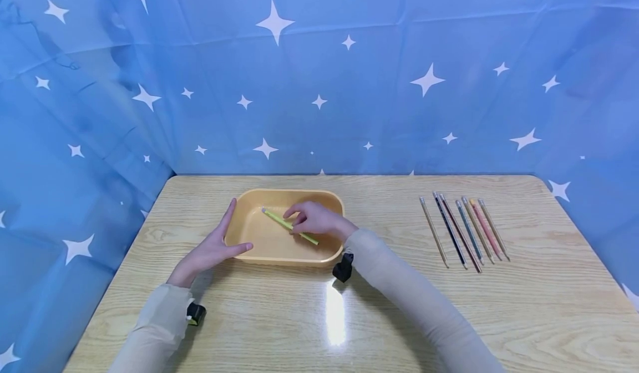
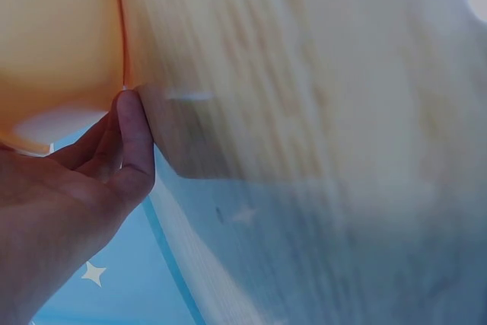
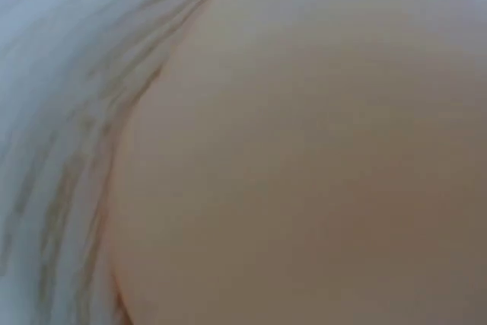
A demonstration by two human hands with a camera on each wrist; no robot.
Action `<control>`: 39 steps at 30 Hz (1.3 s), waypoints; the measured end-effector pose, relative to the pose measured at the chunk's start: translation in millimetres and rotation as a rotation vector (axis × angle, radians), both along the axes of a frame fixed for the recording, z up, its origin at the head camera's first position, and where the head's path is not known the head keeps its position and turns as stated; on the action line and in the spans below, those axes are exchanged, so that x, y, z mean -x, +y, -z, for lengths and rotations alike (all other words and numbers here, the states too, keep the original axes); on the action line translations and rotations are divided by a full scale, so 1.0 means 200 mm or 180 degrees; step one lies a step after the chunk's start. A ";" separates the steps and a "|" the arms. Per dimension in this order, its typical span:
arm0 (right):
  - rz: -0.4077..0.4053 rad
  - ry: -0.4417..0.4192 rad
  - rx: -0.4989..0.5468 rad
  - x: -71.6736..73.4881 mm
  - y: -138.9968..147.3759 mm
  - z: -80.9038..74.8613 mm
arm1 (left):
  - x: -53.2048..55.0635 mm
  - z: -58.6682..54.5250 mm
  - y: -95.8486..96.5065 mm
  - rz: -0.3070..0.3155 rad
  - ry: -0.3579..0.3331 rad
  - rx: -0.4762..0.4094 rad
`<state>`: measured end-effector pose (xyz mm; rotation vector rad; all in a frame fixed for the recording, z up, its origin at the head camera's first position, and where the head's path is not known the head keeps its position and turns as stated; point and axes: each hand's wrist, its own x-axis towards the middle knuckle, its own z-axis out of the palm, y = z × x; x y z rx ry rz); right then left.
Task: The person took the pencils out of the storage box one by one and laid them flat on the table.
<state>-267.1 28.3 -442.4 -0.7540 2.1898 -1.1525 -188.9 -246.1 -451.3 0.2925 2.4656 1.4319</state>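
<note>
A yellow pencil (image 1: 276,217) lies slantwise inside a shallow tan-orange plastic tray (image 1: 289,261). My right hand (image 1: 319,219) reaches over the tray's right side, thumb and fingers bent at the pencil's middle. The hand covers part of the pencil, so whether the fingertips pinch it is unclear. At the tray's left end, my left hand (image 1: 212,248) touches the rim, its thumb and fingers spread apart around the near corner. In the left wrist view, the left hand's fingertips (image 2: 135,116) meet the tray's edge. The right wrist view shows mostly the tray's blurred outer side (image 3: 304,150).
On the right side of the wooden table (image 1: 389,306), several pencils (image 1: 469,231) lie roughly side by side. A blue curtain (image 1: 349,84) with white stars hangs behind and beside the table. A bright light reflection sits on the tabletop in front of the tray.
</note>
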 end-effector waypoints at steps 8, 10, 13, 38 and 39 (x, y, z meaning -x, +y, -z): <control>0.0212 -0.0582 0.0361 0.00 0.00 -0.01 | -0.01 -0.01 0.00 0.0002 0.0005 0.0014; 0.0250 -0.0531 0.0366 0.00 0.00 -0.02 | -0.01 -0.01 0.00 -0.0002 -0.0005 0.0015; 0.0277 -0.0416 0.0387 -0.01 0.01 -0.04 | -0.01 -0.01 0.00 0.0003 0.0000 0.0039; 0.0183 -0.0309 0.0858 -0.14 0.31 -0.25 | 0.00 -0.01 0.00 0.0022 0.0018 0.0053; 0.0203 -0.0280 0.0843 -0.15 0.32 -0.25 | 0.00 0.00 0.00 0.0025 0.0021 0.0056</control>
